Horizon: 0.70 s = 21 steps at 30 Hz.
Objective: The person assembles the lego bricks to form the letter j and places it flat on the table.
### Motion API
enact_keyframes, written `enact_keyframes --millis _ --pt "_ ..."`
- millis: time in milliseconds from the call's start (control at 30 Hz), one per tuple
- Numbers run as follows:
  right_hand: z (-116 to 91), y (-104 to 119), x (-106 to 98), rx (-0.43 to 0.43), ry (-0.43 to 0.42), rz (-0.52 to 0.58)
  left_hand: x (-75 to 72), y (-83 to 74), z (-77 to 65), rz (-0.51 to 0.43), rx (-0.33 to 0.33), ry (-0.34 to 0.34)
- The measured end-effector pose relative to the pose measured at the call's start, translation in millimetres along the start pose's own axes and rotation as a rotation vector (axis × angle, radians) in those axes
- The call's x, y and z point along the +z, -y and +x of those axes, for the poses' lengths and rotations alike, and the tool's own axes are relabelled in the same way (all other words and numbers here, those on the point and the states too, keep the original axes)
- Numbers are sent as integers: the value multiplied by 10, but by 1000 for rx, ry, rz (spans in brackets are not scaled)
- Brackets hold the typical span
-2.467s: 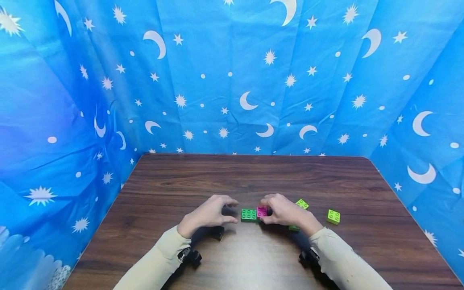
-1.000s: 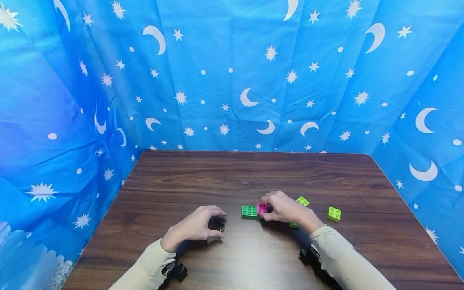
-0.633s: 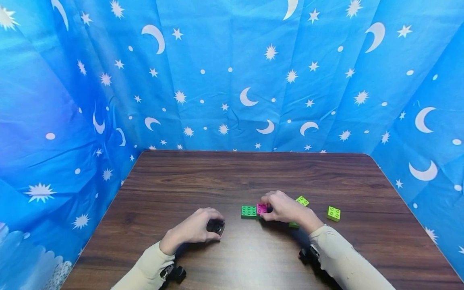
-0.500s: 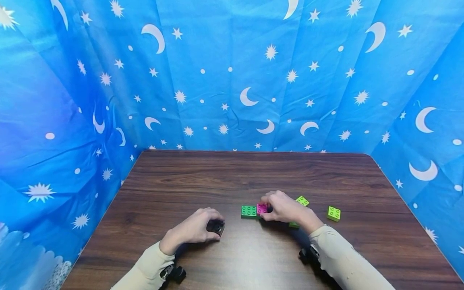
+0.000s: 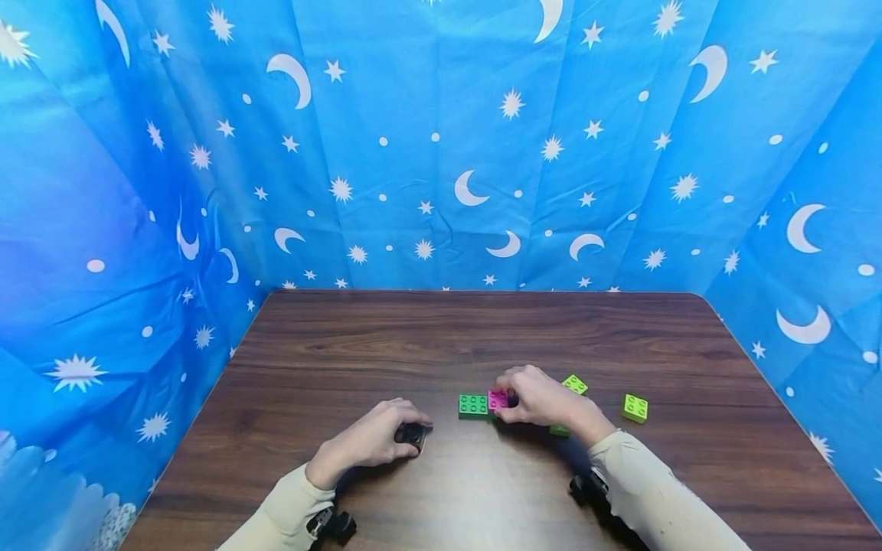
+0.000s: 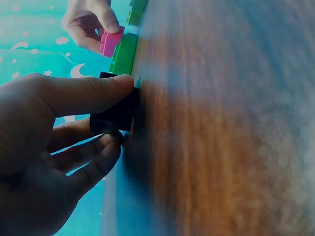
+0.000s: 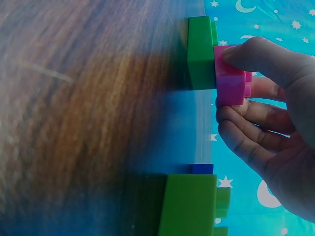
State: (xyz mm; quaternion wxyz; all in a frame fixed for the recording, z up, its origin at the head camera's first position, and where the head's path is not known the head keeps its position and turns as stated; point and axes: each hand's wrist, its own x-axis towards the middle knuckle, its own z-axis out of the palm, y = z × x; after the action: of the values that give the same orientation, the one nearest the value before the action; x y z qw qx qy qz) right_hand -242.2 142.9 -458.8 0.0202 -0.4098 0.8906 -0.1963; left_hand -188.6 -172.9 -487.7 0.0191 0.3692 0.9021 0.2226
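Observation:
My left hand [image 5: 375, 435] pinches a small black block-shaped piece [image 5: 412, 436] left of the table's middle. In the left wrist view the thumb lies across this black piece [image 6: 112, 117], low over the wood, with fingers on its other side. My right hand [image 5: 537, 398] holds a pink brick [image 5: 498, 399] between thumb and fingers. That pink brick [image 7: 230, 88] sits on the right end of a longer green brick [image 5: 472, 405], overhanging it in the right wrist view. The green brick rests on the table, a short gap right of the black piece.
One lime brick [image 5: 574, 384] lies behind my right wrist, and another [image 5: 634, 408] stands farther right. A green brick [image 5: 559, 431] is partly hidden under that wrist. The right wrist view shows a small blue piece [image 7: 202, 168]. Starry blue cloth [image 5: 441, 153] surrounds the wooden table [image 5: 386, 337].
My left hand has moved from beside the green brick leftward and nearer, and taken hold of the black piece, now shifted slightly right. The right hand stays on the pink brick.

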Motion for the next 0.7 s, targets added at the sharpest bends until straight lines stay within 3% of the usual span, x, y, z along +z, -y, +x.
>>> enact_keyframes --millis 267,433,700 --pt "-4 -6 -6 0 5 5 0 0 15 26 9 -50" --pt "6 8 -13 10 9 -7 -14 -1 19 -12 -29 -69" --pt "12 23 -18 12 13 -15 -16 20 27 -45 -8 -88"
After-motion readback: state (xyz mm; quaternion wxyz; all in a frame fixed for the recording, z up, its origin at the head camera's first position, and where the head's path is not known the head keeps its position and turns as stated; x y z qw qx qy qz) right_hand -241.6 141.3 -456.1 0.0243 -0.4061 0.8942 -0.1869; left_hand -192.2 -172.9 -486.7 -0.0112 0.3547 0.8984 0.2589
